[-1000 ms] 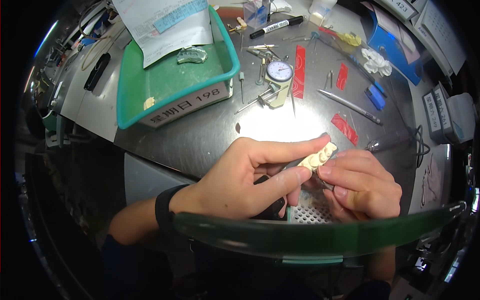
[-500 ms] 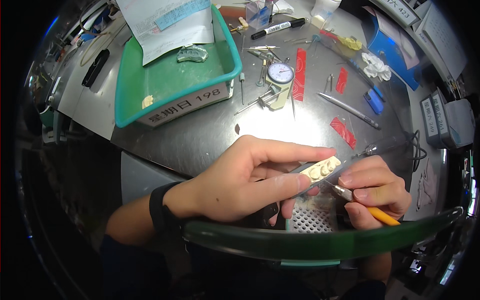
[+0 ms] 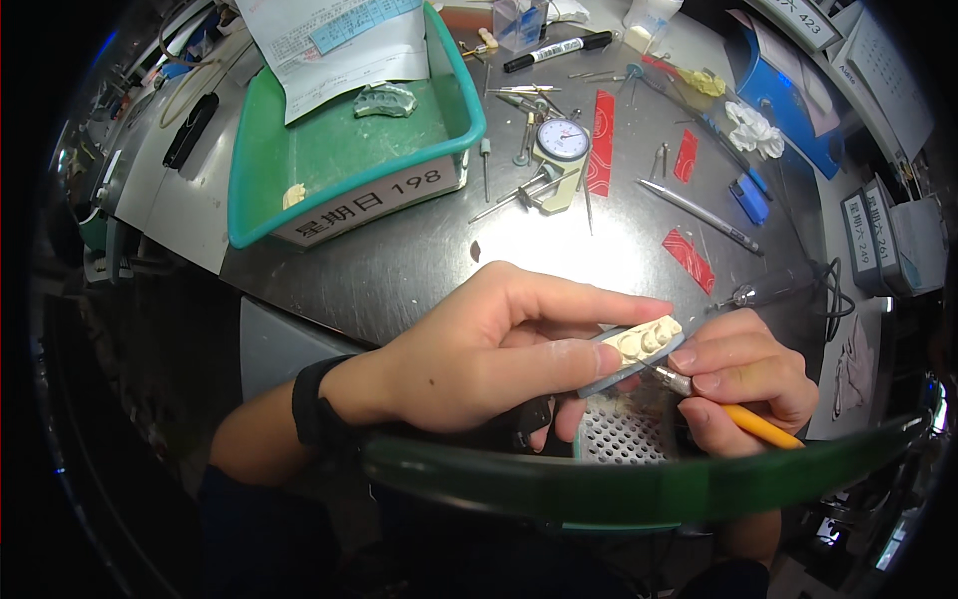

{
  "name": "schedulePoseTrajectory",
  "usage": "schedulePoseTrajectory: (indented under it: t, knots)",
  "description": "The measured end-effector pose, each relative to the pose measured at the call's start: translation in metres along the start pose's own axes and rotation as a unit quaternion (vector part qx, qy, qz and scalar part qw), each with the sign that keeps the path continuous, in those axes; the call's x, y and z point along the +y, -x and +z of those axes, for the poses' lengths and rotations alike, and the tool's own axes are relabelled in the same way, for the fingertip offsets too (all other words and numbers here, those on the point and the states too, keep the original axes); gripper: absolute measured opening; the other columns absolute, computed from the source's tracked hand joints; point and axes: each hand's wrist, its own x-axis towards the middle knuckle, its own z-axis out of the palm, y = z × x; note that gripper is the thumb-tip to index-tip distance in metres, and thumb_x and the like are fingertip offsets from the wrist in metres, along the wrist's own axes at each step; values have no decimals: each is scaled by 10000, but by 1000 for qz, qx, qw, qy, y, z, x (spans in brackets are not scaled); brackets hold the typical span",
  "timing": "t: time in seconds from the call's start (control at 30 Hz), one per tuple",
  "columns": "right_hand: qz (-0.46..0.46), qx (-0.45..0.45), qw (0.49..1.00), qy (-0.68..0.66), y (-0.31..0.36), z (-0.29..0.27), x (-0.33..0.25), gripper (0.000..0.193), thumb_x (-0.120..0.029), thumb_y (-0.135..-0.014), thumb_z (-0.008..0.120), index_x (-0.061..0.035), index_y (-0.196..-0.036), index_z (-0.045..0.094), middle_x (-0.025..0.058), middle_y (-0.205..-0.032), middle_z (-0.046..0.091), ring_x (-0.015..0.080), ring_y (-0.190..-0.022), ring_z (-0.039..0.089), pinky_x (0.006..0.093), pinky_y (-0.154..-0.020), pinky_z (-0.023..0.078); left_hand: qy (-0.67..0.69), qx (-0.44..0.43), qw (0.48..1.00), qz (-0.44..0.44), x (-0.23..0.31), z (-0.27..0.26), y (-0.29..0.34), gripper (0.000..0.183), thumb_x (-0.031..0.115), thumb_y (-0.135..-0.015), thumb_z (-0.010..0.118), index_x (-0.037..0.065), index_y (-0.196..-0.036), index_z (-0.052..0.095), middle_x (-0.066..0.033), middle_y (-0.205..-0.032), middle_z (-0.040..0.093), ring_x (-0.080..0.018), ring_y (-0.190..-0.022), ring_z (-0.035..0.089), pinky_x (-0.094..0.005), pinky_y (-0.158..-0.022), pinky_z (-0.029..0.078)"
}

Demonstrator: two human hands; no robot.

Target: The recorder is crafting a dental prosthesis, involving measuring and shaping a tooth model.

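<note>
My left hand grips a cream dental model on a grey base, thumb on the near side and forefinger along the far side. The tooth shapes face up. In my right hand is a slim carving knife with an orange handle and a metal collar, held like a pen. Its thin tip reaches the near edge of the model beside my left thumb; whether it touches cannot be told. Below both hands lies a perforated metal plate, partly covered.
A green bin at the far left holds a paper sheet and a grey-green tooth mould. Beyond my hands lie a dial gauge, a silver pen, red strips and a black marker. A dark green curved band crosses the near side.
The knife tip has moved slightly left, closer to the model's near side. The model is tilted a little, showing more of its grey base. My grip is unchanged in both hands.
</note>
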Motion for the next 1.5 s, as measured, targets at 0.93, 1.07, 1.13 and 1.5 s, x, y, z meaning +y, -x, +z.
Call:
schedulePoseTrajectory:
  t: [0.93, 1.07, 1.13, 1.5]
  knots:
    - [144, 184, 971, -56, 3, -29, -23, 126, -83, -920, 648, 15, -999, 649, 86, -752, 642, 142, -652, 609, 248, -590, 477, 4, -34, 999, 8, 6, 3, 1, 487, 95, -980, 531, 5, -1445, 420, -148, -1066, 667, -120, -729, 635, -228, -578, 510]
    - [105, 93, 957, 255, -24, -42, -27, 165, 48, -855, 655, 7, -1014, 671, 102, -782, 653, 171, -684, 626, 279, -606, 477, -45, 24, 997, -49, 27, 18, 8, 444, 102, -974, 558, -1, -1374, 395, -141, -1057, 667, -133, -722, 645, -239, -586, 526]
    - [33, -25, 900, 435, -33, -48, -14, 245, 69, -792, 654, -4, -1025, 670, 130, -804, 653, 251, -717, 630, 327, -653, 484, -41, 28, 998, -39, 31, 21, 9, 401, 99, -960, 594, -1, -1291, 390, -129, -1032, 661, -138, -724, 655, -249, -606, 546]
    - [21, -102, 960, 259, -58, -42, -31, 361, -170, -747, 805, -3, -1036, 670, 148, -854, 675, 302, -755, 658, 373, -680, 507, -279, 5, 960, 7, 39, 10, -17, 377, 210, -900, 697, 5, -1135, 484, -141, -1045, 598, -161, -739, 643, -289, -603, 510]
